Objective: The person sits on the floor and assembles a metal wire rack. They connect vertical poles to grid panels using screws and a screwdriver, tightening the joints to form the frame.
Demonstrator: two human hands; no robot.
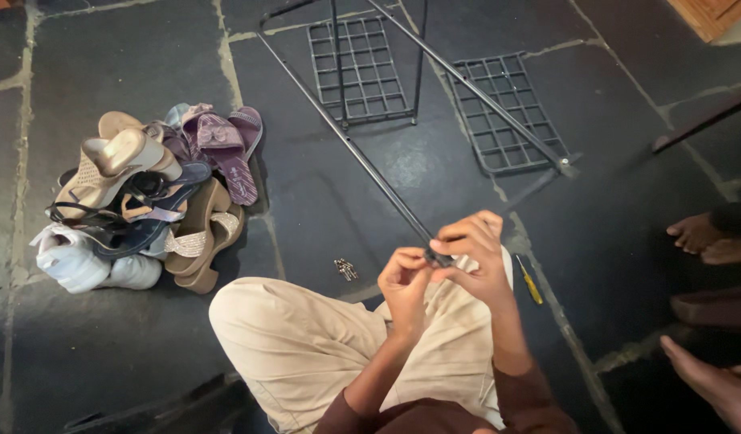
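The floor [105, 48] is of dark stone slabs with pale joints, and a person in beige trousers sits on it in the lower middle of the frame. The rack frame [370, 104], of thin black metal, lies flat in the upper middle and looks only partly put together: I count two wire grid shelves, one at [358, 68] and one at [503, 112], and two long rods crossing them. One long rod [362, 161] runs down to the hands. At middle left there is one heap of shoes [145, 197]; I cannot count them exactly, about ten or more. The left hand [404, 283] and the right hand [475, 253] are both pinched closed around the rod's end, where a small fitting sits. A little cluster of screws [345, 268] waits on the floor, so I judge that most fastening remains. One yellow-handled screwdriver [530, 281] lies unused right of the knee. Other people's bare feet [700, 237] show at right.
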